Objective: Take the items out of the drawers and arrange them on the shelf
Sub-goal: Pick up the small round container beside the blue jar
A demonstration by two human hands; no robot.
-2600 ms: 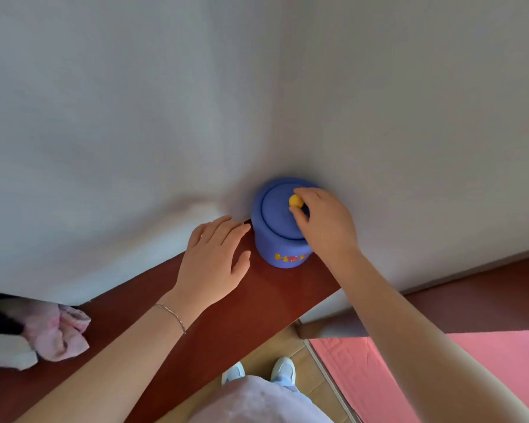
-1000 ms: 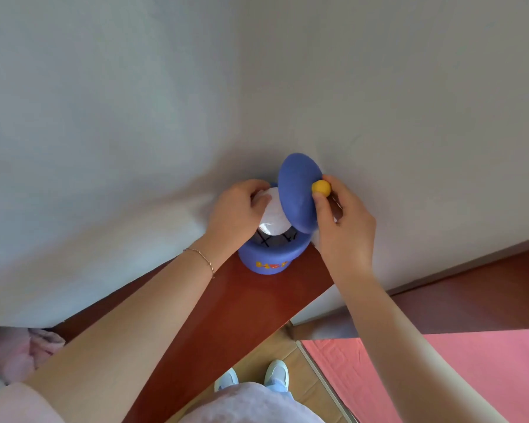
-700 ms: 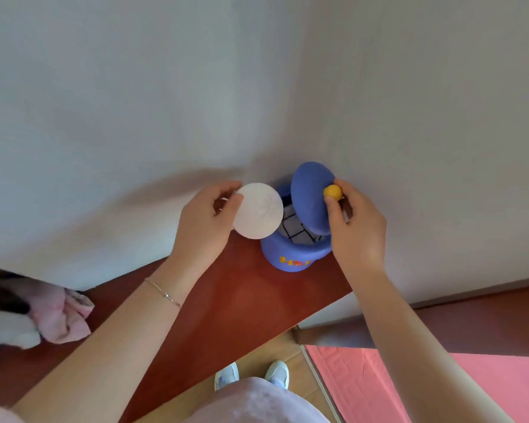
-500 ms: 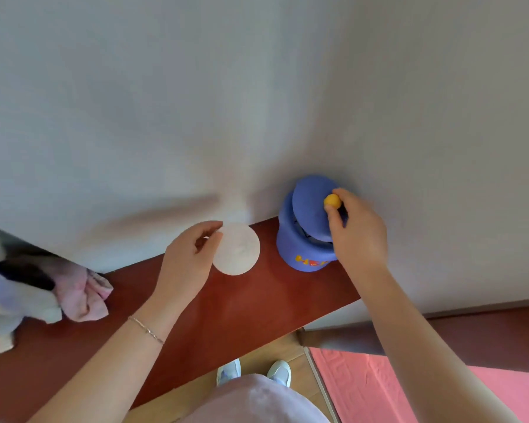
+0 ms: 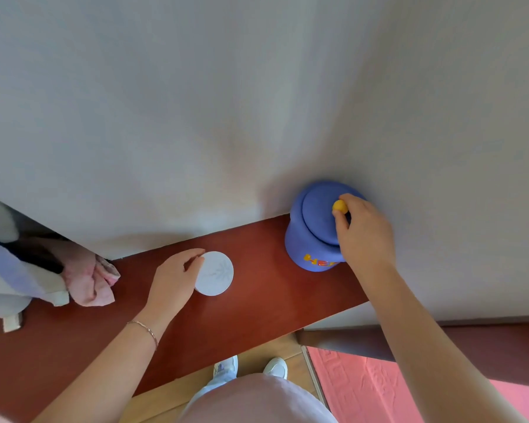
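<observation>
- Right hand [image 5: 364, 236]: thumb and forefinger pinch the yellow knob [image 5: 338, 206] of the blue lid [image 5: 318, 218]; remaining fingers curled beside it.
- Blue lid: seated on the blue jar [image 5: 310, 248], slightly tilted toward the left.
- Blue jar: round, with yellow and orange lettering low on its front, partly hidden by the wrist; stands upright at the right end of the shelf [image 5: 257, 309], touching or just beside the wall [image 5: 226, 102].
- Left hand [image 5: 173, 279]: fingertips curled over the left edge of the white round disc [image 5: 215, 273], gripping it; thin bracelet [image 5: 145, 329] at the wrist.
- White round disc: faint printed pattern on top; lies flat on the shelf, well left of the jar.
- Shelf: dark red-brown, glossy, running along the wall.
- Pink cloth [image 5: 89, 279]: bunched at the shelf's left end with other pale fabrics.
- Wall: plain white.
- Floor below: light wood boards, pink embossed mat [image 5: 379, 389] at right; white shoes [image 5: 226, 366] visible by the shelf edge.
</observation>
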